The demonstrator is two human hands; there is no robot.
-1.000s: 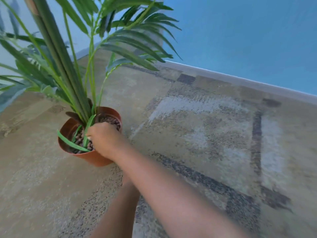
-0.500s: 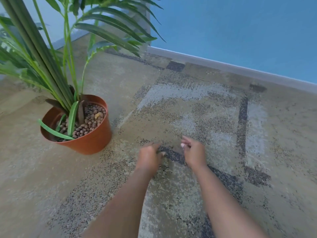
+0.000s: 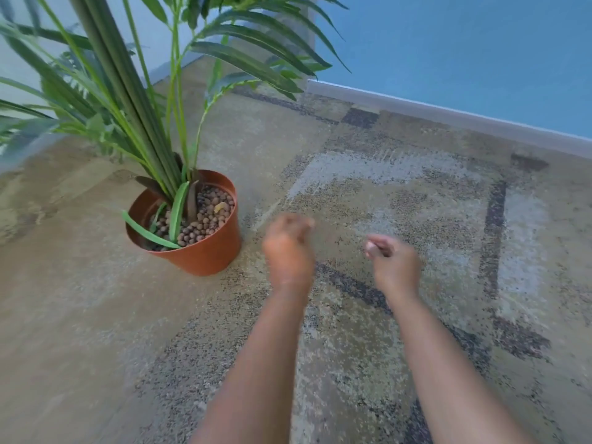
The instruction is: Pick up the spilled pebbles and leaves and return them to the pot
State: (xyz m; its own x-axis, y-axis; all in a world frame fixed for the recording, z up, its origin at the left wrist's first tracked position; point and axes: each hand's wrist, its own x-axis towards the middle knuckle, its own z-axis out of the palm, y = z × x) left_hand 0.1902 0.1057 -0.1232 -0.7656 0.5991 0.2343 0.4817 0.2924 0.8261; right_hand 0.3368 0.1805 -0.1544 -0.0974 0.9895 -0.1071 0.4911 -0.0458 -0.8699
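A terracotta-coloured pot (image 3: 205,254) stands on the carpet at left, holding a tall green palm (image 3: 134,100). Brown pebbles (image 3: 205,219) fill the pot, with a small yellowish leaf piece (image 3: 221,206) lying on them. My left hand (image 3: 288,248) hovers just right of the pot, blurred, fingers curled in. My right hand (image 3: 394,264) is further right, fingers curled with the fingertips pressed together. I cannot tell whether either hand holds anything. No loose pebbles or leaves show on the carpet around the hands.
The patterned beige and grey carpet (image 3: 400,193) covers the floor. A blue wall (image 3: 464,52) with a pale skirting board (image 3: 448,116) runs along the back right. Palm fronds (image 3: 250,59) overhang the area above and behind the pot.
One second ago my right hand was at the pot over the pebbles. Since then both hands came out over the carpet to the right of the pot, and the view shifted right.
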